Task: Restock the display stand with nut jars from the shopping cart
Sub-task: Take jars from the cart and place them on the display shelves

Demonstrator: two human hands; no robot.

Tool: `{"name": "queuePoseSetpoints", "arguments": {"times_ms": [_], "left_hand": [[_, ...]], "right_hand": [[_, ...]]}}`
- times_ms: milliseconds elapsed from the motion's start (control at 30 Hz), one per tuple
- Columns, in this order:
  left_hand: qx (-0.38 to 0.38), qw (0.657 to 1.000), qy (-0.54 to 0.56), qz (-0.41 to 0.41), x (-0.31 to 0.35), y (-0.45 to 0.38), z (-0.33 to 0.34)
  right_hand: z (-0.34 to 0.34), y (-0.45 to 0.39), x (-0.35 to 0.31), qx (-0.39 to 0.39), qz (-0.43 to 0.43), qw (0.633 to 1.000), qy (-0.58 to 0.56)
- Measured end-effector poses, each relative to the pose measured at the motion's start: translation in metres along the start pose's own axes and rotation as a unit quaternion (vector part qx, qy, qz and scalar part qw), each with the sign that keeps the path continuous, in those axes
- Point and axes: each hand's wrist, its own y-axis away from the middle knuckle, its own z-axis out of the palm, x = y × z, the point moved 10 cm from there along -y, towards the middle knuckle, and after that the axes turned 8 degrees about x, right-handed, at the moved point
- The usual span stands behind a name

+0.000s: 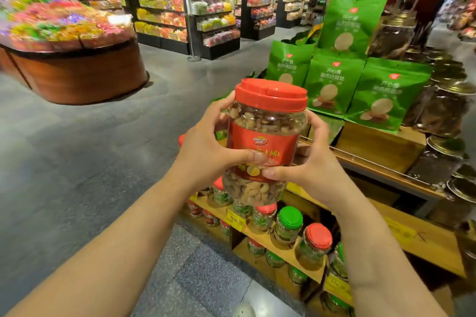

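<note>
We hold the nut jar (265,141) in mid-air above the display stand (381,147), left hand (206,154) and right hand (311,167) curled round its sides. Lowered carelessly, it could topple the small jars (288,226) shelved below.

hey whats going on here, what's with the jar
A person is holding a clear nut jar with a red lid and red label up in front of them, gripping it with the left hand and the right hand on either side. It is in the air, not yet set down. Just below and to the right is a wooden display stand with smaller red- and green-lidded jars on its lower shelves and green snack bags on top. No shopping cart is in view.
</note>
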Motion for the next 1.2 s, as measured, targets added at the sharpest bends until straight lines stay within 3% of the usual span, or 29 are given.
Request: {"name": "queuePoseSetpoints", "arguments": {"times_ms": [533,867,1200], "left_hand": [[-0.007,1.000,0.014,0.011,-0.088,-0.169,-0.003],[-0.052,0.996,0.070,0.020,-0.136,-0.235,-0.017],[-0.150,0.981,0.112,0.060,-0.173,-0.312,-0.063]], "right_hand": [[0.057,-0.177,0.022,0.004,-0.003,1.000,-0.025],[0.095,-0.226,0.026,0.062,0.010,0.998,-0.029],[0.161,-0.251,-0.013,0.169,0.013,0.985,0.032]]}}
